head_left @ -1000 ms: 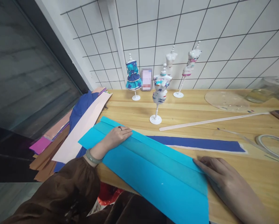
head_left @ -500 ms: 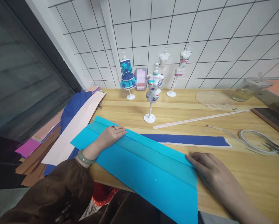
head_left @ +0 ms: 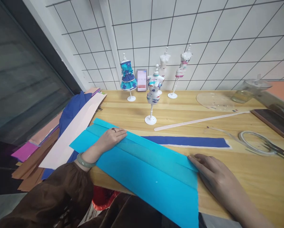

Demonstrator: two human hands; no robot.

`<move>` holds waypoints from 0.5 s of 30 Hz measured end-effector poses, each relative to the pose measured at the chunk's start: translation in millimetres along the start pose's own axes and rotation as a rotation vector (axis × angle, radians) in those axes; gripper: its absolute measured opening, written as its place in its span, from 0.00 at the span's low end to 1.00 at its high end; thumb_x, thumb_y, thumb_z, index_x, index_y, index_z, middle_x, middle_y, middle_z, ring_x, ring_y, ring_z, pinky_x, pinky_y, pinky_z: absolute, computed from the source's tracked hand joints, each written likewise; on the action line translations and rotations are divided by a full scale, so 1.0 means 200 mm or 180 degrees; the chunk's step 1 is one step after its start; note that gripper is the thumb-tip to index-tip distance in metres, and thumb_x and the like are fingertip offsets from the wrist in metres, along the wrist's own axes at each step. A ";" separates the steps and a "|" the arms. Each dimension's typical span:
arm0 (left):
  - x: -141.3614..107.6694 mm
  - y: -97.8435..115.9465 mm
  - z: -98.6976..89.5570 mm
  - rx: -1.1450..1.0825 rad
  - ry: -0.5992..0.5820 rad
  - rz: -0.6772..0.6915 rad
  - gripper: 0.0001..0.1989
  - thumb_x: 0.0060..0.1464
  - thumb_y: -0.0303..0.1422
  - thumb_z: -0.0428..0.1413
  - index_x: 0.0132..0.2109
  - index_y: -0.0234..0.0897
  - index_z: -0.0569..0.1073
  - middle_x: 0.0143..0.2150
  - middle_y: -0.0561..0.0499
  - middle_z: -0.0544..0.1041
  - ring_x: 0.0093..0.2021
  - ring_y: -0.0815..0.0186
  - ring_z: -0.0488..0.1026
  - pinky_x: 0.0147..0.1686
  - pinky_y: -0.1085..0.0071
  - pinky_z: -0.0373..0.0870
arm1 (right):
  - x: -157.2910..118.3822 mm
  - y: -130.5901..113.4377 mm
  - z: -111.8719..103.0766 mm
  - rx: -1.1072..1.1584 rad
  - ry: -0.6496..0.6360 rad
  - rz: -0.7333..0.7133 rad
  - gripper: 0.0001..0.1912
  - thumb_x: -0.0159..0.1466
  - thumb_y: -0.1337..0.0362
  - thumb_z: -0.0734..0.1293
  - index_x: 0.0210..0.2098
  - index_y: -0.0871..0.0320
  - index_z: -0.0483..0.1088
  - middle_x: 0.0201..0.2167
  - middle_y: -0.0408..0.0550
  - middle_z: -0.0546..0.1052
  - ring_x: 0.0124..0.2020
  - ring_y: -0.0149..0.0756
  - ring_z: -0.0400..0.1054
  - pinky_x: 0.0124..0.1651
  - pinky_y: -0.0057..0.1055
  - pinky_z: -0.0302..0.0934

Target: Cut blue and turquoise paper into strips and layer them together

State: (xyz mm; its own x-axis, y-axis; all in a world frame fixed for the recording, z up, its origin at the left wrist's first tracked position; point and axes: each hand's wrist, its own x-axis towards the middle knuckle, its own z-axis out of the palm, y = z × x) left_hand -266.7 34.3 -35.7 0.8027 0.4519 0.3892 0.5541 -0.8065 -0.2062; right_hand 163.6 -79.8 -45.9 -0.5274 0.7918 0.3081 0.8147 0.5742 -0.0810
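The turquoise sheet (head_left: 153,177) lies aslant across the front edge of my counter (head_left: 262,177), its near part jutting out above my lap, and a blue strip (head_left: 186,141) shows right behind its far edge. Bare wood lies between my right hand (head_left: 216,174) and the scissors (head_left: 279,151), and more surrounds the nearest dress form (head_left: 154,90). My left hand (head_left: 110,139) rests flat on the sheet, fingers together; my right touches its far right corner, fingers curled, though I can't make out whether they pinch it. My left forearm reaches in from the lower left, my right from the lower right.
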 end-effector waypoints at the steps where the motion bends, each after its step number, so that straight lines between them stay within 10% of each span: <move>1: 0.00 0.00 0.00 0.0011 -0.0001 0.0000 0.14 0.61 0.26 0.46 0.50 0.36 0.71 0.49 0.44 0.76 0.50 0.61 0.72 0.46 0.62 0.72 | 0.00 0.00 0.00 -0.0033 0.0005 -0.0011 0.20 0.67 0.65 0.55 0.56 0.61 0.64 0.50 0.61 0.71 0.49 0.50 0.65 0.47 0.46 0.62; 15: -0.01 -0.01 0.00 0.0031 -0.0055 -0.0015 0.13 0.61 0.25 0.47 0.50 0.33 0.71 0.50 0.45 0.76 0.49 0.61 0.72 0.45 0.62 0.71 | 0.02 0.00 -0.03 -0.0295 -0.0239 -0.0128 0.18 0.67 0.64 0.55 0.53 0.59 0.68 0.49 0.57 0.72 0.48 0.49 0.64 0.47 0.47 0.62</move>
State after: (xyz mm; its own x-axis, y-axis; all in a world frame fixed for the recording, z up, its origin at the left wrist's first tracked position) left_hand -268.0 34.8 -36.3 0.8038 0.4622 0.3745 0.5598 -0.8008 -0.2131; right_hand 162.7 -77.2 -39.5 -0.5737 0.7839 0.2373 0.8096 0.5867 0.0191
